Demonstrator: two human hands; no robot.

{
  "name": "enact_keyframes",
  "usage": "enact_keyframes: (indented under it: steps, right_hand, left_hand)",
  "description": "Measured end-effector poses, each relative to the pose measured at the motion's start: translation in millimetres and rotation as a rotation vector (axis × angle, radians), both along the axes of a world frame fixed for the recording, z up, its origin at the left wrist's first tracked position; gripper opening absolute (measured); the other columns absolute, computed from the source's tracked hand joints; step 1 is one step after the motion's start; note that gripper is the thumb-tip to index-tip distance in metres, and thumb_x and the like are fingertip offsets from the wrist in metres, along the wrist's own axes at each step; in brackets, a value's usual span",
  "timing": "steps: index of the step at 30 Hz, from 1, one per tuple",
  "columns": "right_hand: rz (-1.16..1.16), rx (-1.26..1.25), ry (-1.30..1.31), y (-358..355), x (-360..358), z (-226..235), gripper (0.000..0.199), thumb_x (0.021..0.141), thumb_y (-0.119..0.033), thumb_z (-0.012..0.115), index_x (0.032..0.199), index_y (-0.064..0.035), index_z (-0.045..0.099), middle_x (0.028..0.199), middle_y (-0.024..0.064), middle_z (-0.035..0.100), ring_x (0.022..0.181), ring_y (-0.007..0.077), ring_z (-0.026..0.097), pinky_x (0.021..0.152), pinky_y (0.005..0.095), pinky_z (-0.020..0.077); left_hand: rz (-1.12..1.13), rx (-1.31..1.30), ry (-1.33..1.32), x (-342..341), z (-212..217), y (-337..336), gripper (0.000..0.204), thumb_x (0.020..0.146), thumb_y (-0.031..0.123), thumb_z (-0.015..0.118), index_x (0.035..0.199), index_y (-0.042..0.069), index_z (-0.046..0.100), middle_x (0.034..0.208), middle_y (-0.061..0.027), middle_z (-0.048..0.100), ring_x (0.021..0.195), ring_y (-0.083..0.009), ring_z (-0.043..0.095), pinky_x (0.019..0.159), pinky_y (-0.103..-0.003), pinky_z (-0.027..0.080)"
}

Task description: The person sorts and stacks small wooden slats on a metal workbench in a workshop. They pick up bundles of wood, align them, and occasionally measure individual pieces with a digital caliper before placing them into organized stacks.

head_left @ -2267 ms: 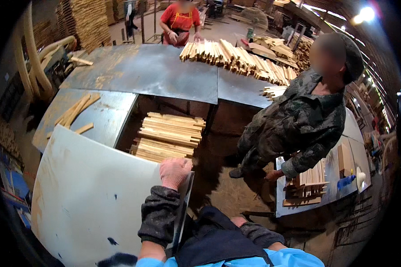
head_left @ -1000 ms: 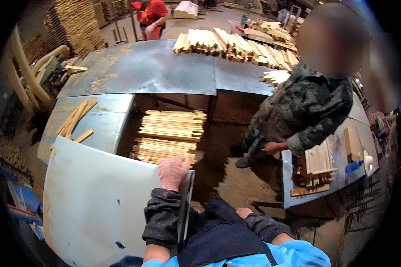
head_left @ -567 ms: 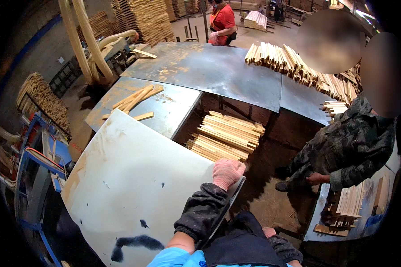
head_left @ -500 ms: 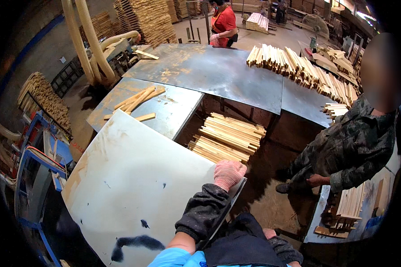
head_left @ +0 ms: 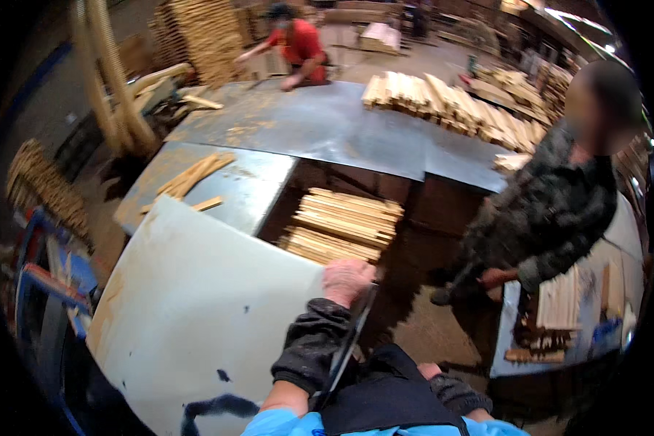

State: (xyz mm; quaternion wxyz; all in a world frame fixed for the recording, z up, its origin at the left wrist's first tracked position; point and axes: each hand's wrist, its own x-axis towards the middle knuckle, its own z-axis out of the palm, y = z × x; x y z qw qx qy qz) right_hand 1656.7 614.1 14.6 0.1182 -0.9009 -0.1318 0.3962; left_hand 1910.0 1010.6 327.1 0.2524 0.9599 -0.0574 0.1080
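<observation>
White tabletop (head_left: 189,298), sticks (head_left: 347,216) beyond, person (head_left: 552,196) right

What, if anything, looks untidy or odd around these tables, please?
Dark smudges mar the pale table the left hand rests on. On the metal table beyond, a few wooden strips lie askew, unlike the neater wood stack nearby.

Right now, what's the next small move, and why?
Probably lift the left hand off the white table toward the sticks: it rests at the table's corner, the sticks lie just past it, and the right hand, partly hidden, is low by the apron.
</observation>
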Motion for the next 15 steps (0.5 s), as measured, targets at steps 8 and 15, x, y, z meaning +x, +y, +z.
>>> enact_keyframes:
  steps: [8,15]
  right_hand:
    - [0.013,0.006,-0.038,5,-2,12,0.04,0.098,-0.035,0.058,0.107,-0.0029,0.079,0.11,0.0223,0.077,0.104,0.0438,0.073,0.089,0.0539,0.0578]
    - [-0.139,0.1,-0.007,16,-17,27,0.044,0.097,-0.043,0.06,0.114,-0.0079,0.081,0.116,0.0211,0.078,0.112,0.0418,0.073,0.094,0.0515,0.0573]
  left_hand:
    - [0.003,0.061,0.071,8,-17,-7,0.046,0.099,0.051,0.06,0.085,0.012,0.081,0.086,-0.0158,0.077,0.085,-0.0376,0.073,0.085,-0.051,0.054]
    - [-0.068,0.049,-0.035,0,-21,-3,0.042,0.1,0.047,0.061,0.084,0.01,0.076,0.073,-0.0122,0.07,0.071,-0.0318,0.069,0.07,-0.049,0.055]
